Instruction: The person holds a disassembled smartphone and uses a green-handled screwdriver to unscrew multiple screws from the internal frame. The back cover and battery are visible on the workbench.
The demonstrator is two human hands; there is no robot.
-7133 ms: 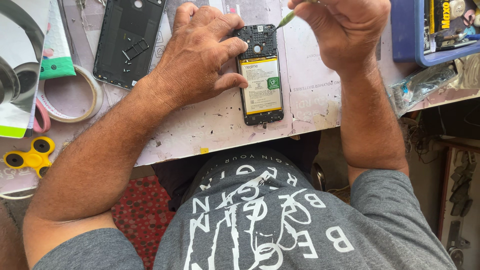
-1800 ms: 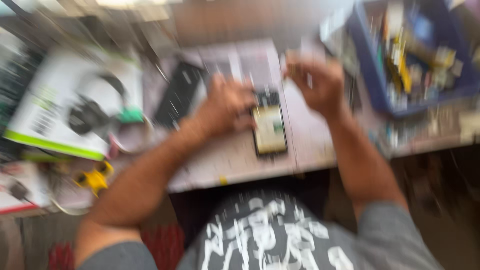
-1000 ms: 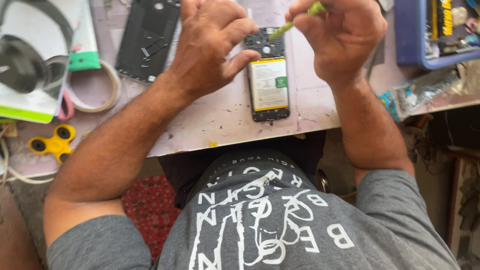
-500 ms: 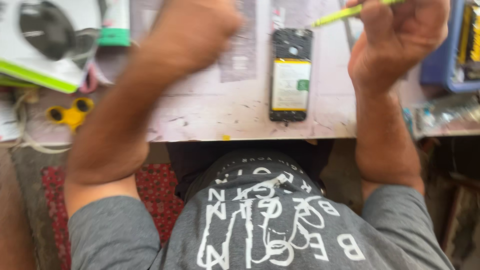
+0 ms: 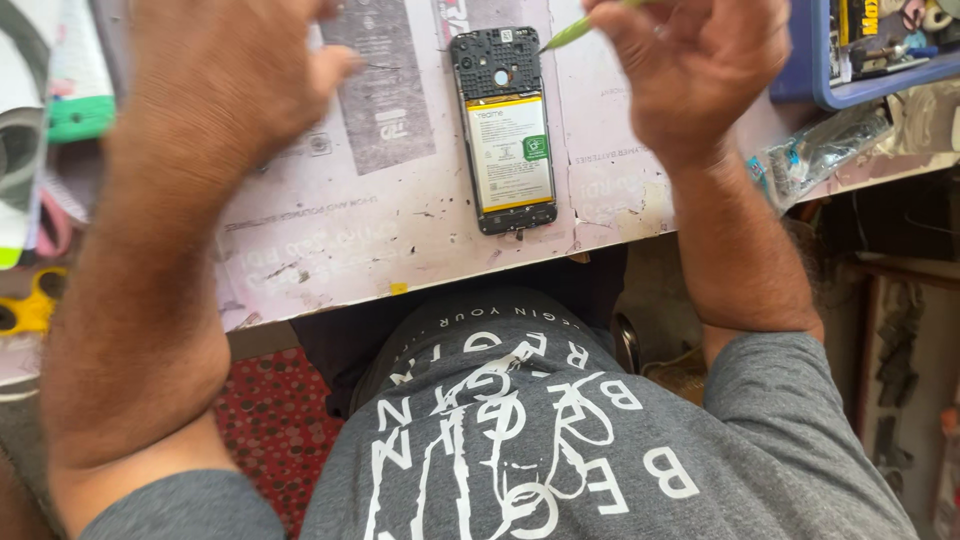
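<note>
Lying between both hands' fingers: opened phone (image 5: 508,130), untouched.

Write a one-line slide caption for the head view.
Opened phone lies untouched on a worn table; the right hand holds a green tool, the left hand hovers.

1 opened phone (image 5: 507,130), back cover off, 1 battery (image 5: 510,153) showing. 1 green-tipped tool (image 5: 575,31). 2 hands: left (image 5: 225,75), right (image 5: 690,70). 1 blue tray (image 5: 815,70). 1 yellow spinner (image 5: 22,308). 1 clear plastic bag (image 5: 815,150).
</note>
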